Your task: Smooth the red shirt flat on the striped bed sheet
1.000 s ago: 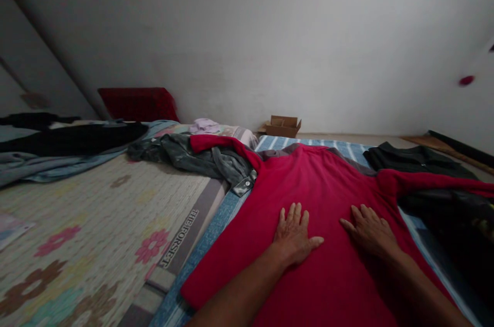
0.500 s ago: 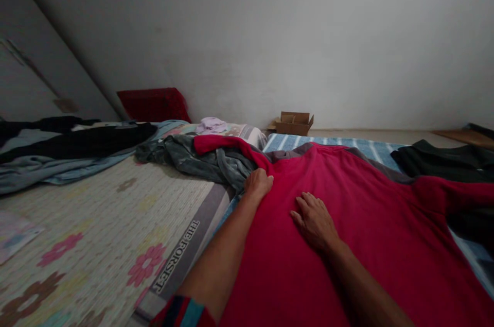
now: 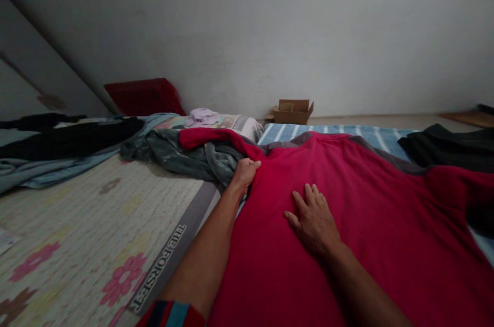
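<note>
A red long-sleeved top (image 3: 278, 260) with grey shoulder panels lies spread out before me, its neckline toward the wall. My left hand (image 3: 246, 172) is closed on its left edge, just below where the left sleeve joins. That sleeve stretches left over a crumpled grey-green garment (image 3: 173, 157). My right hand (image 3: 314, 219) rests palm down on the middle of the top, fingers spread. The right sleeve runs out of view at the right edge.
Under the top is a blue striped sheet (image 3: 332, 129). A flowered mat (image 3: 88, 219) covers the left side, with dark and pale blue clothes (image 3: 65, 141) on it. Folded dark clothes (image 3: 455, 147) lie right. A cardboard box (image 3: 294, 112) and red case (image 3: 142, 98) stand by the wall.
The view has shifted slightly. My left hand keeps its hold on the top's edge and has drawn a little to the left. The fingers of my right hand are spread wider on the cloth.
</note>
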A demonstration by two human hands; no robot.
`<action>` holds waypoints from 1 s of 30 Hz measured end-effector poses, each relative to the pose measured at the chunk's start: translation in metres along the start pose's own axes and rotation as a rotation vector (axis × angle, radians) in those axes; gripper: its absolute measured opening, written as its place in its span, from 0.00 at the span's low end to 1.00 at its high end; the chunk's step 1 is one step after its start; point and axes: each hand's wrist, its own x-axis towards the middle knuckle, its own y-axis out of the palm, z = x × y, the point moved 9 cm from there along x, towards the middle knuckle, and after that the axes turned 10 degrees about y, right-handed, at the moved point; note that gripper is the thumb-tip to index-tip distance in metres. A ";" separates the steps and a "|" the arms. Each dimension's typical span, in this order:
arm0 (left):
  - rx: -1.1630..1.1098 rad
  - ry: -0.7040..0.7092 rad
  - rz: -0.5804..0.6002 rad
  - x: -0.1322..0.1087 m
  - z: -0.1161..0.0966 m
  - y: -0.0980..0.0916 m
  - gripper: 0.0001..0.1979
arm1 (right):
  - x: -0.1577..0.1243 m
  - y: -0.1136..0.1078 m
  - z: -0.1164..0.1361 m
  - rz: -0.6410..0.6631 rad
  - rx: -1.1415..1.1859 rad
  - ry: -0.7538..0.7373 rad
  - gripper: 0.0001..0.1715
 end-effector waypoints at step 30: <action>-0.235 -0.233 0.327 -0.038 0.011 0.007 0.10 | -0.002 0.000 -0.002 0.088 -0.038 0.083 0.38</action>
